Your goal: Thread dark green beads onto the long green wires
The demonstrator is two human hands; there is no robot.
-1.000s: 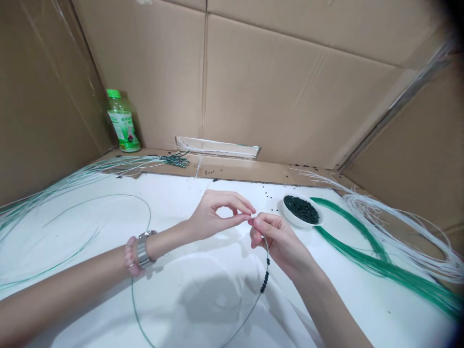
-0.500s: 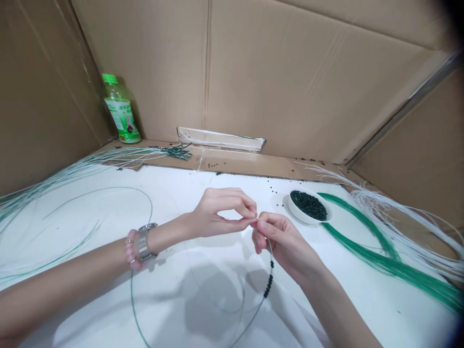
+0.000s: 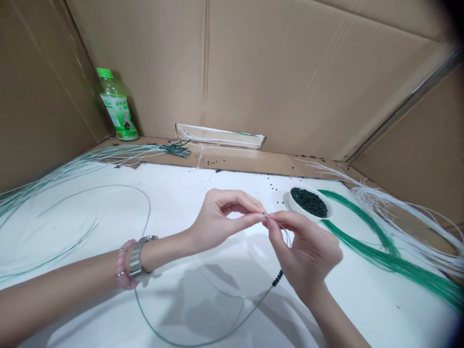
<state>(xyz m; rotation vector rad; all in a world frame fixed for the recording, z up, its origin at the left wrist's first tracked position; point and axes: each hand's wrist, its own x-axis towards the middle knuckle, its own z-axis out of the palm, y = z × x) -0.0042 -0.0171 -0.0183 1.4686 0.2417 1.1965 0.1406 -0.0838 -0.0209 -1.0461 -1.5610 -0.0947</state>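
My left hand (image 3: pixel 224 223) has thumb and forefinger pinched together at the tip of a thin green-coated wire (image 3: pixel 250 315), and whether they hold anything is too small to tell. My right hand (image 3: pixel 308 253) is shut on the wire just behind its pale tip, so the fingertips of my two hands nearly touch. A short run of dark green beads (image 3: pixel 277 278) sits on the wire below my right hand. A white bowl (image 3: pixel 308 217) full of dark green beads (image 3: pixel 309 202) stands just beyond my right hand, not touching it.
A green-capped plastic bottle (image 3: pixel 116 108) stands in the far left corner. White and green wire bundles (image 3: pixel 391 256) lie to the right, more wires (image 3: pixel 72 169) to the left. Stray beads (image 3: pixel 271 184) dot the white sheet (image 3: pixel 203 203). Cardboard walls (image 3: pixel 308 82) surround it.
Both hands have moved to the right, my right hand the most. The beaded stretch of wire now hangs nearer my right hand's heel, and the wire tip remains between my fingertips.
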